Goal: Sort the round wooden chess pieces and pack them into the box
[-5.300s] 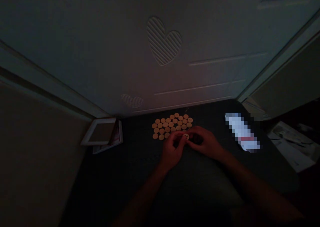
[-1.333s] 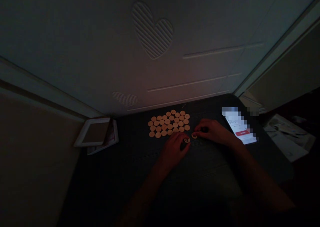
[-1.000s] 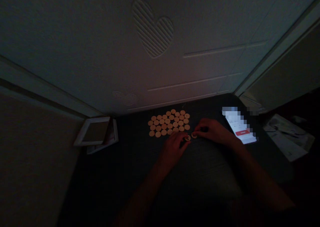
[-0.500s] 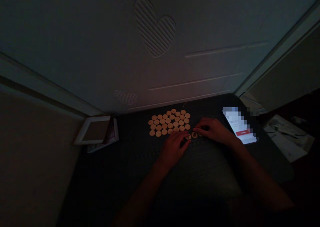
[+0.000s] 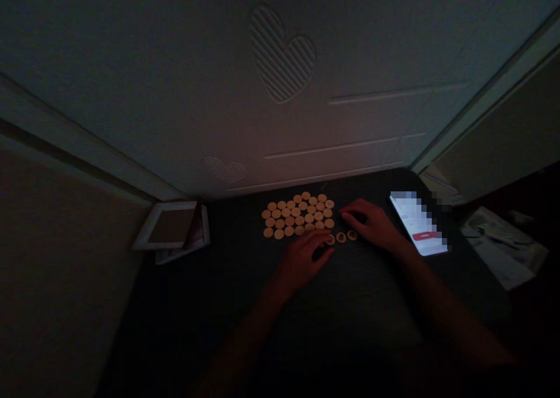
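Note:
Several round, pale wooden discs [image 5: 289, 221] lie in close rows on the dark table [image 5: 236, 287]. In front of their right end, three discs with dark marks [image 5: 341, 237] sit in a short row. My left hand [image 5: 306, 261] is beside the leftmost marked disc, with its thumb and fingers apart and its fingertips partly covering that disc. My right hand [image 5: 367, 223] hovers behind and to the right of the marked discs, its thumb and index finger close together near the right edge of the rows; whether anything is between them is too dark to tell.
A lit phone [image 5: 417, 226] lies at the table's right. Two stacked picture frames [image 5: 146, 234] are at the left edge. Behind the table stands a pale panel [image 5: 175, 94] with heart reliefs. Papers [image 5: 507, 246] show beyond the right edge.
My right hand has lifted slightly up and back from the marked discs, and the rightmost one is now uncovered. My left hand has barely moved. The view has shifted slightly.

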The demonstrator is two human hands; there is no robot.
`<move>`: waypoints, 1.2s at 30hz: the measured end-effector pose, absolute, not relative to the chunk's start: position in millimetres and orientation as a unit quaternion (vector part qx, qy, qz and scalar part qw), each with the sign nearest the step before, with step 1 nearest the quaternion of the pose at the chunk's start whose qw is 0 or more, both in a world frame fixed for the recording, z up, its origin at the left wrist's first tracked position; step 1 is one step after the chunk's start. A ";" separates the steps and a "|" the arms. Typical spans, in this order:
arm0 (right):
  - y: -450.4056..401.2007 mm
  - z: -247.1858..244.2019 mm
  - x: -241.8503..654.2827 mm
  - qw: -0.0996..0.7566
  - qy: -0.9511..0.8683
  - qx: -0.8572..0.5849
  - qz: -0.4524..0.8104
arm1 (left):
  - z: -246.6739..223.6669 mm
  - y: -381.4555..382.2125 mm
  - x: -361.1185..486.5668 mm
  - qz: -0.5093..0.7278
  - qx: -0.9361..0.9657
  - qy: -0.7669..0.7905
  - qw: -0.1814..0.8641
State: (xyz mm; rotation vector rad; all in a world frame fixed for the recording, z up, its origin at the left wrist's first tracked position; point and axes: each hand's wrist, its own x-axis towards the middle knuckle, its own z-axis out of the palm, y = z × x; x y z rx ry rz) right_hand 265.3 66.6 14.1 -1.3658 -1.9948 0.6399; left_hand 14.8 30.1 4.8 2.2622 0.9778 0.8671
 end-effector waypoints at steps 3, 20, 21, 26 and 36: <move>66.6 13.3 266.1 0.311 -0.755 -0.523 0.244 | 13.6 41.8 -7.0 0.331 0.827 0.384 0.243; 71.8 -0.7 269.6 0.337 -0.719 -0.559 0.239 | 13.3 47.2 -29.8 0.310 0.839 0.444 0.048; 71.6 -1.0 269.8 0.340 -0.716 -0.560 0.239 | 13.8 45.3 -27.7 0.306 0.843 0.440 0.045; 68.7 -1.1 270.0 0.367 -0.698 -0.567 0.238 | 12.8 38.4 -29.5 0.303 0.840 0.448 0.029; 40.0 13.2 259.8 0.488 -0.640 -0.573 0.153 | 10.6 -13.9 -28.5 0.278 0.837 0.468 0.058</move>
